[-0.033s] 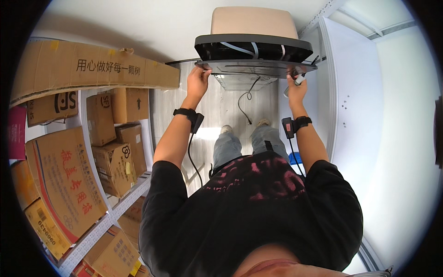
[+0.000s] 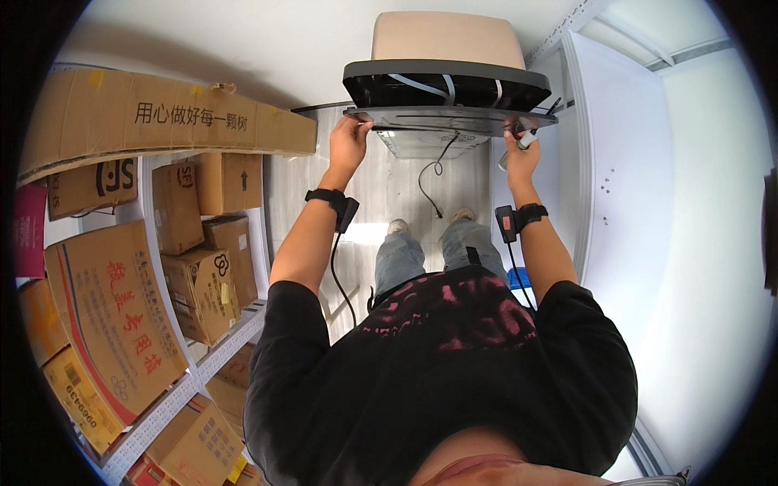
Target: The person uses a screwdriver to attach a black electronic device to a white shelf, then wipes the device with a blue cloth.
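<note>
A wide, thin, dark glossy panel stretches across in front of me at the far end of the aisle. My left hand is closed, pinching the panel's left end between fingertips. At the other end, my right hand closes on the panel's right end, its fingers partly hidden. A small white cylinder with a dark part shows beside those fingers; whether they grip it I cannot tell. Just behind lies a black tray-like casing with pale strips inside. A dark cable with a plug hangs below.
Behind the casing stands a beige rounded box. On the left, a shelf rack holds several cardboard boxes, and a long carton juts toward the panel. White shelving borders my right side. A wristband with a cable hangs off each forearm.
</note>
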A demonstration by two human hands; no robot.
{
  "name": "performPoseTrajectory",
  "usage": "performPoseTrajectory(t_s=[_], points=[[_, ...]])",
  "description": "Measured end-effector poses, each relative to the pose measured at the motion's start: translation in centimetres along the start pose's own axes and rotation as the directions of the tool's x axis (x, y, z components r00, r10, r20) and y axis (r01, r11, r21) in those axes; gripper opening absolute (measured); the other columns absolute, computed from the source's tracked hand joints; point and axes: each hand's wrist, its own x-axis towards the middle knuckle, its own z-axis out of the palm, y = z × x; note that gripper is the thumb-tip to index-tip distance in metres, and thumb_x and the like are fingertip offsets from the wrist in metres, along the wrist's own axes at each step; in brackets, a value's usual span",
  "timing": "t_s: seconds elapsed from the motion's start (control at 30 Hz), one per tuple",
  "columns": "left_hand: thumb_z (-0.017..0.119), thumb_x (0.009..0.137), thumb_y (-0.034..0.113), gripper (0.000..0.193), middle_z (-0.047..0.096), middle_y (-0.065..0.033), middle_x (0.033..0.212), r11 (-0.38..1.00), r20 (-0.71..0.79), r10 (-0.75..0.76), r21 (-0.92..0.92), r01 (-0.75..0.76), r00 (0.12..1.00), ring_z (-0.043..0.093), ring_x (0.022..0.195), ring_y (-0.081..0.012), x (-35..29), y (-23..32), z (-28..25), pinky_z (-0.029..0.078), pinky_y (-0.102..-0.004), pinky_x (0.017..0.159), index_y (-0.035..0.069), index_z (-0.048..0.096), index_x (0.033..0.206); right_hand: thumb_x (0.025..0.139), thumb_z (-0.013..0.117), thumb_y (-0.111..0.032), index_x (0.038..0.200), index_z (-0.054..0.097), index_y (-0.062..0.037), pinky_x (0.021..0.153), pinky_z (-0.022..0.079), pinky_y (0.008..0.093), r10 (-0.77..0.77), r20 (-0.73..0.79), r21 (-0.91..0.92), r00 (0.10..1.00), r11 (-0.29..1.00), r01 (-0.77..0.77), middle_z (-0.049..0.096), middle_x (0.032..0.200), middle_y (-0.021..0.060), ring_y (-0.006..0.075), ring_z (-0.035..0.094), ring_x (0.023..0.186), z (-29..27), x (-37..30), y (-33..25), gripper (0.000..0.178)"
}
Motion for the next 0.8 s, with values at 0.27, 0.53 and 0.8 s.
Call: performPoseTrajectory(t_s=[0.27,0.53,0.8], points=[[0.067,0.085,0.008,0.009,0.064,-0.0116,0.085,0.997,-0.008,-0.049,-0.052,0.049,0.999,0.064,0.069,-0.0236,0.0,-0.2,0.5,0.051,-0.0303,0.062,0.0,0.064,0.085,0.081,0.076,-0.012,0.089,0.054,-0.0057,0.068,0.043,0.0263,0.062,0.007,0.062,0.998,0.996,-0.062,0.055,0.082,-0.0002,0.0101,0.049,0.074,0.9,0.8,0.0,0.024],[0.068,0.087,0.015,0.015,0.065,-0.0133,0.084,0.999,-0.028,-0.036,0.023,0.037,0.999,0.064,0.067,-0.0246,-0.7,-1.1,0.8,0.051,-0.0324,0.062,0.001,0.064,0.088,0.081,0.076,-0.013,0.089,0.054,-0.0059,0.068,0.042,0.0257,0.061,0.026,0.056,0.998,0.996,-0.063,0.055,0.082,-0.0008,0.0095,0.049,0.074,0.8,0.9,0.2,0.025],[0.07,0.084,0.018,0.018,0.058,-0.0144,0.075,0.999,-0.095,-0.023,0.035,0.026,0.995,0.059,0.064,-0.0298,-1.0,-2.8,1.9,0.047,-0.036,0.057,0.001,0.064,0.085,0.078,0.078,-0.012,0.088,0.055,-0.0044,0.067,0.043,0.0266,0.04,-0.04,0.065,0.998,0.997,-0.037,0.056,0.08,0.0005,0.0104,0.049,0.072,1.9,0.5,0.0,0.026]])
